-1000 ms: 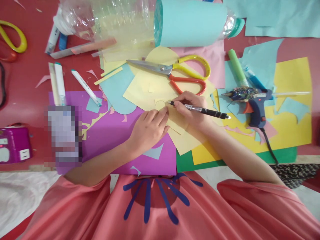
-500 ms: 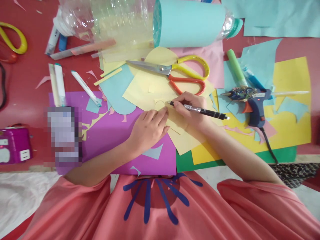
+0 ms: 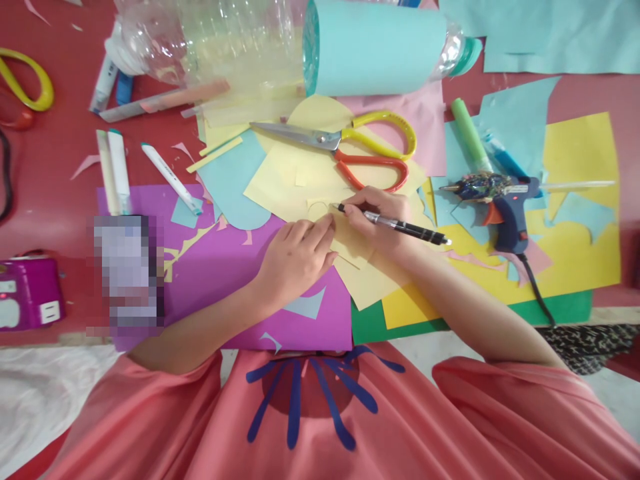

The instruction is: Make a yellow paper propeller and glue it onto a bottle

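Observation:
My right hand (image 3: 373, 212) is closed around a black and silver pen (image 3: 407, 227), its tip down by a small pale yellow paper piece (image 3: 319, 209) with a curved outline on it. Flat beside it, my left hand (image 3: 300, 257) presses the paper with its fingers stretched out. Under both hands lie pale yellow sheets (image 3: 367, 287) and a purple sheet (image 3: 215, 287). Just beyond my fingers rest large scissors (image 3: 327, 139) with one yellow and one red handle, blades pointing left. A light blue cut piece (image 3: 235, 177) lies left of them.
A bottle wrapped in light blue paper (image 3: 377, 50) and a clear bottle (image 3: 220, 40) lie at the back. At right, a glue gun (image 3: 510, 207) rests on blue and yellow sheets. Markers (image 3: 170, 177), a blurred phone (image 3: 130, 273) and a purple box (image 3: 30, 293) are at left.
The view has shifted very slightly. The pen's rear end has dipped a little while its tip stays near the curved outline; my left hand stays in place.

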{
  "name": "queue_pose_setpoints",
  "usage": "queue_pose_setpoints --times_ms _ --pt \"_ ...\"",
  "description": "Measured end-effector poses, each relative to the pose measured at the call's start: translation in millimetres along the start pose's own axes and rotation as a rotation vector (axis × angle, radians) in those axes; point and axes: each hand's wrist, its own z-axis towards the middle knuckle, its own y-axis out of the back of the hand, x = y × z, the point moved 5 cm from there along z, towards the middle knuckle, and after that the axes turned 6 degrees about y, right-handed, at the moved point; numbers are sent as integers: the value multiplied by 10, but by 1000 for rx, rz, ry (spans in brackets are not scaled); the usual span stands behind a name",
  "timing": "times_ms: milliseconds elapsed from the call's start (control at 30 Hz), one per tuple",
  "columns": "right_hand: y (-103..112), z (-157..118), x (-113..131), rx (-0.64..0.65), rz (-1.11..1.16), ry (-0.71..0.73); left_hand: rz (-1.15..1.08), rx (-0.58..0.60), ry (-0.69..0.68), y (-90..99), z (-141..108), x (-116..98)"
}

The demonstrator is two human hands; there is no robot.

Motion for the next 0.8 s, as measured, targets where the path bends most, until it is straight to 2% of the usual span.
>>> queue_pose_setpoints --times_ms 100,233,467,633,800 --pt "-10 -1 -10 11 1 1 11 -14 -1 0 3 0" --pt "37 10 -3 -53 -5 24 8 -42 -6 11 0 -3" --pt "19 -3 -19 -29 12 13 -6 15 8 -12 -6 2" --pt "97 18 24 -103 1 60 -40 18 -2 -10 -1 4" --pt "94 47 30 -84 0 41 0 13 2 -1 2 3"
